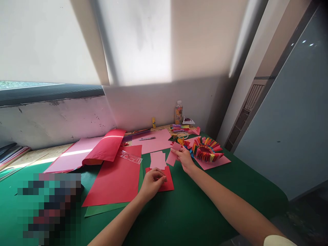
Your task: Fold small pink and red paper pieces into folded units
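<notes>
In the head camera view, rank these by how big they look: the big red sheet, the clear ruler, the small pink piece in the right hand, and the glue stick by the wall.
1. big red sheet
2. clear ruler
3. small pink piece, held in the right hand; close to the ruler, so unsure
4. glue stick, though it stands farthest from the camera

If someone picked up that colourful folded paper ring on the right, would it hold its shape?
The folded paper ring probably sags or stretches, since it looks made of many loose pleats. It is likely very light, being only paper. It would crush easily, so the right hand nearby should probably lift it gently.
</notes>
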The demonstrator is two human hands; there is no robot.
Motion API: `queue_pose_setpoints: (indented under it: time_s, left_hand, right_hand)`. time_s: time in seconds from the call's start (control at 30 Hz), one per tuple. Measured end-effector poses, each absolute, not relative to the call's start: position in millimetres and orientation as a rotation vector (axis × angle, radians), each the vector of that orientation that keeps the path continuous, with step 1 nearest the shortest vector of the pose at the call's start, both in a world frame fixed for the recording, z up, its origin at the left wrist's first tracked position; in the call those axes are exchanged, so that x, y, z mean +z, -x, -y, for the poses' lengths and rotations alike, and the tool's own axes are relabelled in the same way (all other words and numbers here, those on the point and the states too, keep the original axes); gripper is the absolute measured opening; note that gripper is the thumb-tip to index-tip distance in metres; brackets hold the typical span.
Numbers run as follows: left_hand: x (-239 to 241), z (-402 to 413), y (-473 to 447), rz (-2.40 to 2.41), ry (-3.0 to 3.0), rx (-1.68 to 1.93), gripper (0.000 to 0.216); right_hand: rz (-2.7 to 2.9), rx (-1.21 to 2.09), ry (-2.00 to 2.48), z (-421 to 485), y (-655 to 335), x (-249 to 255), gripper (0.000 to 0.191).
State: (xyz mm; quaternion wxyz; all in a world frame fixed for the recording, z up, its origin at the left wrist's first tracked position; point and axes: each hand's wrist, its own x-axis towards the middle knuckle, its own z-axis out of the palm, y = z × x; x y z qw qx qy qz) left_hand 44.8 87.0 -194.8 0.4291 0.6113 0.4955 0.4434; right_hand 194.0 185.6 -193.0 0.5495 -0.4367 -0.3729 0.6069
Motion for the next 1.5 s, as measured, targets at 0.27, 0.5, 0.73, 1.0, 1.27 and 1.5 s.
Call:
queue_pose_setpoints:
  time_s: [0.27,0.5,0.73,1.0,1.27,1.5]
  left_hand:
    - [-191.6,-96.8,-31.7,-1.218,-1.179,1.367,0.029]
    - [-193.2,-99.1,-29.0,-1.225,-1.100,1.412,0.029]
    - [-186.6,-100.3,-23.1,-1.273,-1.066,1.484,0.028]
    - [-189.7,-101.7,-21.5,-1.351,-1.178,1.447,0.027]
    - [-190.4,-102.4,-21.4,-1.336,-1.117,1.414,0.030]
    - [-188.1,-102.5,-21.3,-1.256,-1.071,1.406,0.028]
  right_hand:
    - [1.252,1.704,0.887,-151.4,-167.6,-194.0,0.043]
    - [1.377,1.605,0.866,-151.6,-168.3,-196.7,0.037]
    - [1.350,1.644,0.904,-154.4,-170.3,-196.3,0.027]
    - [1.431,1.619,0.876,-150.5,-171.2,-190.5,0.026]
    - [1.498,1.562,0.895,-153.0,-171.8,-192.4,0.031]
    - [1.456,1.575,0.849,-152.9,-172.0,-191.5,0.030]
